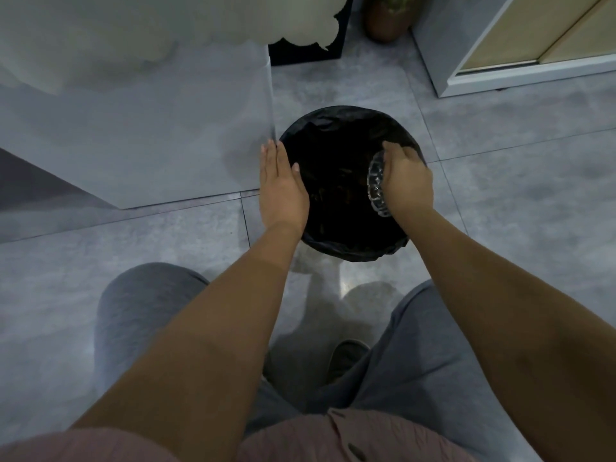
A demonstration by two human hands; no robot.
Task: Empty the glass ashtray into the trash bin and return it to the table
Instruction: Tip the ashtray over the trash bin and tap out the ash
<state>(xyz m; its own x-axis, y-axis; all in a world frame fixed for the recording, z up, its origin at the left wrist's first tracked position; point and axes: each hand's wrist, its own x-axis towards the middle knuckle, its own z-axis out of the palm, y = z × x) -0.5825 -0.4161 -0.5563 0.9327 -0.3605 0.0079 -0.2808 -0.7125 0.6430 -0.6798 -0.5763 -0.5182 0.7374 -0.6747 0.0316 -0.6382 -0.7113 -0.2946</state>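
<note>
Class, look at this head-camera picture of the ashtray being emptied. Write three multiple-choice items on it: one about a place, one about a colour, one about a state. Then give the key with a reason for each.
1. Where is the glass ashtray?
A. On the floor beside the bin
B. Over the open trash bin
C. On a table

2. What colour is the bin's liner?
A. White
B. Blue
C. Black

3. How is the left hand held?
A. Flat and open, holding nothing
C. Closed on the ashtray
B. Clenched in a fist

Key:
1 B, the right hand holds the ashtray tipped on edge above the bin's mouth.
2 C, a black bag covers the rim and inside.
3 A, its fingers are stretched out at the bin's left rim.
</note>
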